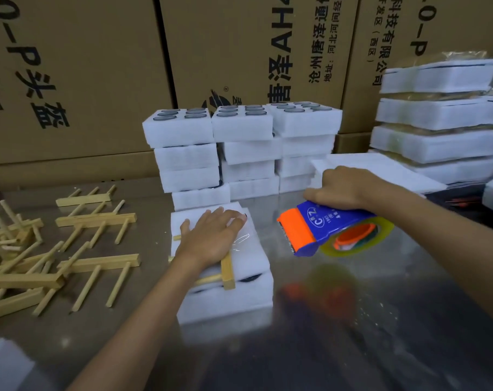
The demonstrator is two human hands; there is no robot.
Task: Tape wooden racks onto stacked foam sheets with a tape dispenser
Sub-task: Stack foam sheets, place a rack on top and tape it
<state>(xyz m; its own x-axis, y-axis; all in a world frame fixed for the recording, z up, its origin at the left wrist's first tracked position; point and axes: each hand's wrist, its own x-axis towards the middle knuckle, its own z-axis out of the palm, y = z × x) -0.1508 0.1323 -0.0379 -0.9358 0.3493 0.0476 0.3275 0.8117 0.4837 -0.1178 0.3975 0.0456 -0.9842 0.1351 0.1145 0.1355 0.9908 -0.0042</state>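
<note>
Head view shows the left hand (211, 238) pressed flat, fingers spread, on a wooden rack (227, 270) that lies on the stacked foam sheets (225, 297). The rack's bar sticks out from under the palm toward the wrist, and a strip of clear tape (241, 241) glints just right of the fingers. Right of that, the right hand (344, 187) is closed over the top of the tape dispenser (324, 232), which hangs tilted above the metal table (366, 306), apart from the foam, its orange end facing the stack. Left of the left-hand fingers, loose racks (70, 249) lie scattered. Beyond the fingertips stand foam piles (239, 153) against cardboard boxes (98, 66); finished bundles (439, 122) rise right. Open tabletop lies near and right of the stack.
</note>
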